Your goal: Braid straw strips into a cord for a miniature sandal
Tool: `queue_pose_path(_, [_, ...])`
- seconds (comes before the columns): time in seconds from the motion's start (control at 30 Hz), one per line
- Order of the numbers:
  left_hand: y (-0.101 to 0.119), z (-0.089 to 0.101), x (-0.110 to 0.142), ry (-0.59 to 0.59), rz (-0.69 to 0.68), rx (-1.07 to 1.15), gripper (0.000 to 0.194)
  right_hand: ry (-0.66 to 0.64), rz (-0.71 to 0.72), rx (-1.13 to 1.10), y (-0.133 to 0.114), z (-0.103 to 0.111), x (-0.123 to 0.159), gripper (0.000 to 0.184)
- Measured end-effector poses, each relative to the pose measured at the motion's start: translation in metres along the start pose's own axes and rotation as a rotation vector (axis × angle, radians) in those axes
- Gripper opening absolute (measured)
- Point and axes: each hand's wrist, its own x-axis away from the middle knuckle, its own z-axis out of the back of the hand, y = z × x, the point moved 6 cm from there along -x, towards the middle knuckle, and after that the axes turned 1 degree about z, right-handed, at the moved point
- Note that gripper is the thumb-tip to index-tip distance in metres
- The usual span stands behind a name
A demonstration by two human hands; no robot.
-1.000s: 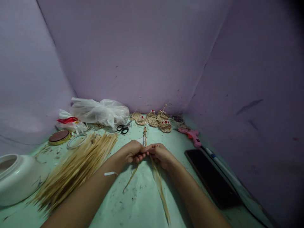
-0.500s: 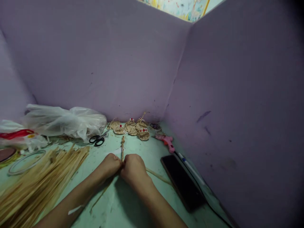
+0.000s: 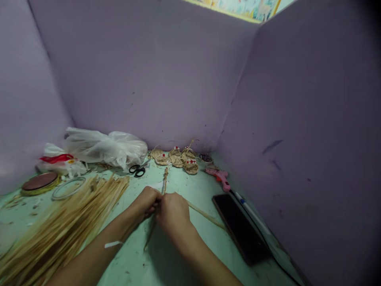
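My left hand (image 3: pixel 149 200) and my right hand (image 3: pixel 174 208) meet over the green table, both with fingers curled in. Between them they grip a braid of dried straw strips (image 3: pixel 165 180), whose narrow plaited end points away from me toward the wall. A loose straw strip (image 3: pixel 208 217) runs out to the right from under my right hand toward the phone. Another strip (image 3: pixel 149 236) hangs down below my hands. My fingertips and the part of the braid inside them are hidden.
Straw strips (image 3: pixel 77 218) lie in a bundle at left, near a ring (image 3: pixel 68 188) and a round tin (image 3: pixel 41 181). Scissors (image 3: pixel 137 170), plastic bags (image 3: pixel 107 149) and small woven slippers (image 3: pixel 176 157) line the back. A pink glue gun (image 3: pixel 218 178) and phone (image 3: pixel 239 228) lie at right.
The view has turned left, so everything sits further right. My hands still hold the braid close together; the left hand has tilted, its fingers showing more.
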Motion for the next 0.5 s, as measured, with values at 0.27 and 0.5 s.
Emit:
queue_pose_path(0.27, [0.011, 0.001, 0.007, 0.031, -0.173, -0.021, 0.006, -0.003, 0.087, 0.004, -0.01, -0.001, 0.008, 0.024])
queue_pose_path(0.5, [0.012, 0.001, 0.017, -0.037, -0.128, -0.042, 0.005, 0.165, -0.033, -0.381, 0.048, 0.019, -0.022, 0.016])
